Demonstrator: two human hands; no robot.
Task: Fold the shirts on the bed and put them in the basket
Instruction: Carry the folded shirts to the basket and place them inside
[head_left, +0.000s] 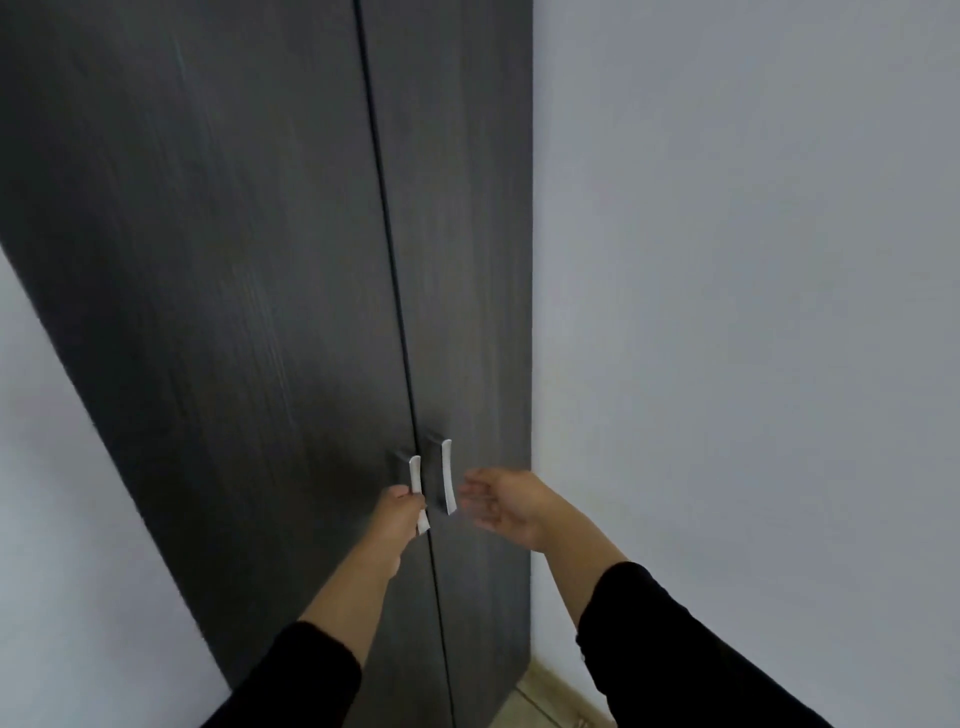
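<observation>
A person in black long sleeves stands before a tall dark grey wood-grain wardrobe (234, 312) with two closed doors, set against a pale grey wall (727, 260). The left hand (397, 525) has its grip curled around the curved silver metal handle of the left door (417, 493), fingers wrapped about its lower half. The right hand (501, 504) hovers just beside the matching silver handle of the right door (448, 475), its grip released, fingers loosely spread and slightly blurred, not touching the metal. The narrow seam between the doors runs from top to bottom between the two handles. A strip of beige floor (545, 696) shows at the lower right corner. The shirts, bed and basket are out of the frame.
</observation>
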